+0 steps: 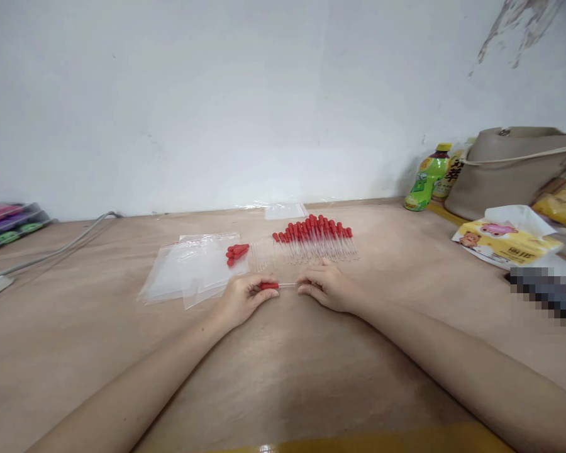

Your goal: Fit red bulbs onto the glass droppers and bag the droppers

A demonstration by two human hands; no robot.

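Low over the table, a glass dropper with a red rubber bulb [270,285] lies level between my two hands. The bulb end is pinched by the fingers of my left hand [245,298]. My right hand [329,286] is closed on the far part of the clear glass tube [287,285], whose tip is hidden by the fingers. Just beyond my hands lies a heap of droppers with red bulbs [314,228]. To its left are several loose red bulbs [236,253] beside a row of bare glass tubes [262,255].
Clear zip bags [170,272] are stacked left of the bulbs, another bag [283,211] near the wall. At right stand a green bottle [426,179], a beige handbag [504,167] and a yellow tissue pack [504,236]. A grey cable [82,236] crosses the left side.
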